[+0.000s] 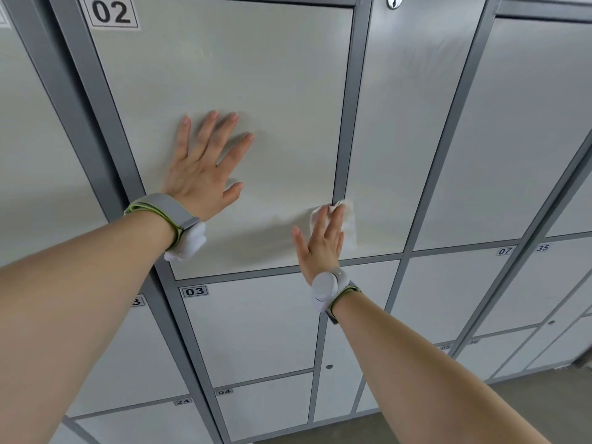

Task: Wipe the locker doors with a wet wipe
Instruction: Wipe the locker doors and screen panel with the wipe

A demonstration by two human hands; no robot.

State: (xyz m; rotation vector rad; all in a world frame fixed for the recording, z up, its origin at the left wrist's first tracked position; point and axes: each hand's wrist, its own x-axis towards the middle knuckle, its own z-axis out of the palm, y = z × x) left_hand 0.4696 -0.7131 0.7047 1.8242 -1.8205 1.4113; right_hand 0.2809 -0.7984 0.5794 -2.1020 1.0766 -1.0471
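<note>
Left hand (205, 168): released, fingers straight and spread, palm flat against locker door 02 (240, 68) at mid-height, left of centre. It holds nothing.

Right hand (320, 243): released, fingers extended and pressed onto the wet wipe (349, 221). No finger is curled round the wipe; it is pinned between the fingertips and the surface.

Wet wipe: white, crumpled, located at the lower right corner of door 02, touching the vertical grey frame bar (347, 107) — part of it overlaps the narrow panel to the right of the bar.

Both wrists carry a grey strap with a white device: left wristband (166, 216), right wristband (328, 290).

Surroundings: the "02" label (111, 11) sits at the door's upper left corner. Door 03 (250, 328) lies directly below, with further numbered doors below and to the right. A keyhole (394, 1) is set in the narrow panel near the top edge. A grey floor (448, 411) is visible at lower right.
</note>
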